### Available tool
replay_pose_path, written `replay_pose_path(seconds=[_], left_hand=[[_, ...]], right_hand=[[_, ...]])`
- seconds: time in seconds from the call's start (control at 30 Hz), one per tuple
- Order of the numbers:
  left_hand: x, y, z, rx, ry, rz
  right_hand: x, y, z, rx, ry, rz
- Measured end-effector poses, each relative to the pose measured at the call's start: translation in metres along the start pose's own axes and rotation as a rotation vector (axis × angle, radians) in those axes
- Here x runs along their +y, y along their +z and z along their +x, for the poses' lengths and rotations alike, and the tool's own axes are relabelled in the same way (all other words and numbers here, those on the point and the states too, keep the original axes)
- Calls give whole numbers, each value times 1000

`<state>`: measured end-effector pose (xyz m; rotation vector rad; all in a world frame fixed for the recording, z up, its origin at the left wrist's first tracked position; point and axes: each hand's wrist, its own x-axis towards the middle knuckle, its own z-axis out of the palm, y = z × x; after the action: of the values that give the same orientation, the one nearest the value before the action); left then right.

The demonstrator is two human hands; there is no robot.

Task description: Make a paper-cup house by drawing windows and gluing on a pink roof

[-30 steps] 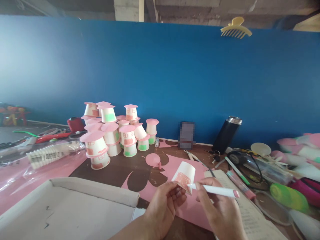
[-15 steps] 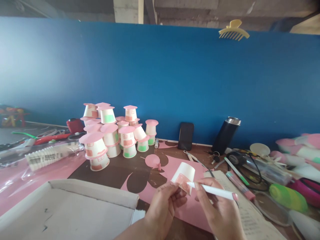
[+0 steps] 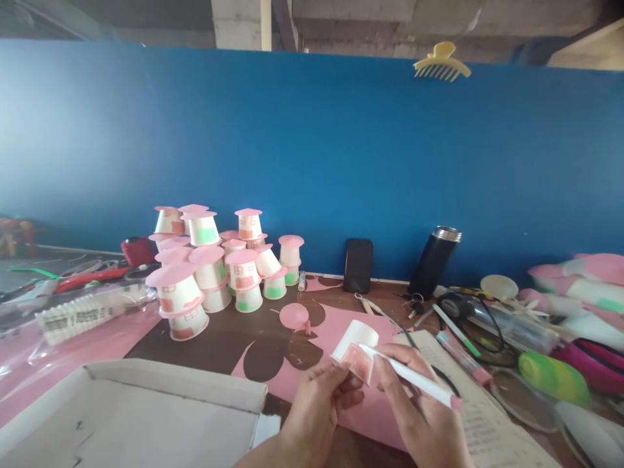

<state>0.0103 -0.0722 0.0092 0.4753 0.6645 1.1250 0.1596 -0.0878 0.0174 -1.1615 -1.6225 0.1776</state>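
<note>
Held by its rim in my left hand [image 3: 319, 406], a white paper cup [image 3: 361, 333] lies tilted on its side above pink paper. A reddish-pink coloured patch [image 3: 357, 364] shows on the cup near the rim. My right hand [image 3: 414, 403] is closed around a white marker pen [image 3: 414, 376] with a pink end; its tip is at the upper edge of the patch, beside the cup wall. Beneath both hands lies a pink sheet [image 3: 336, 325] with round cut-outs. A pink paper disc [image 3: 294, 316] and a small pink cap [image 3: 307, 327] rest just beyond.
Stacked upside-down cups with pink paper roofs [image 3: 244, 270] stand at the back left. An open cardboard box [image 3: 170, 403] fills the front left. A phone [image 3: 358, 265] and a black flask [image 3: 435, 260] lean near the blue partition [image 3: 312, 143]. Markers and clutter cover the right.
The pen has tilted more steeply, its pink end lower, with the tip shifted toward the patch's upper edge. The cup has turned slightly in my left hand. The whole view has shifted a little.
</note>
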Motion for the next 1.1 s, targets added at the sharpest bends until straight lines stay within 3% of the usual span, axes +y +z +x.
replay_pose_path(seconds=[0.23, 0.57, 0.77, 0.9, 1.0, 1.1], left_hand=[[-5, -3, 4, 27, -4, 36], [-9, -6, 10, 6, 14, 68], [-8, -3, 7, 1, 46, 84], [-4, 1, 3, -8, 37, 95], [-2, 3, 0, -50, 46, 106], [-3, 1, 0, -57, 32, 79]], right_hand=[[9, 6, 1, 95, -65, -70], [-7, 8, 9, 116, 39, -52], [-16, 10, 13, 98, 127, -44], [-22, 11, 21, 18, 171, 32], [-24, 9, 29, -45, 120, 63], [-21, 7, 31, -27, 5, 31]])
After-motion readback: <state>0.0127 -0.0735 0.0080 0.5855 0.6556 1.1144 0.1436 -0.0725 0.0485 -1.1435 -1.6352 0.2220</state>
